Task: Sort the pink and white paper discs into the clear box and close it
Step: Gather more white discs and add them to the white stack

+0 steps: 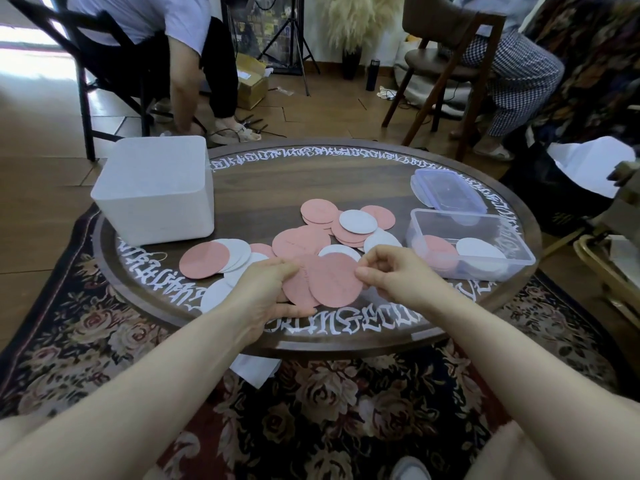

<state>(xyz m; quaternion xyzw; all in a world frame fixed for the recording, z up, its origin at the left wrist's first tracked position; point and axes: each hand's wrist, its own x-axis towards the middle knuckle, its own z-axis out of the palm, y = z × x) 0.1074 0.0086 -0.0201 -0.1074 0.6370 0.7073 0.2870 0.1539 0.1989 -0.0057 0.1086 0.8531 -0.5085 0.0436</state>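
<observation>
Both hands, left (266, 292) and right (391, 271), pinch pink discs (332, 282) at the table's (311, 181) six-o'clock rim; open box (467, 244) at three.

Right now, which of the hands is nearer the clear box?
Right. The right hand pinches the pink discs just left of the clear box, with a small gap. The left hand holds the discs' far side, farther away.

White ornate lettering rings table rim (346, 344); illegible.
</observation>
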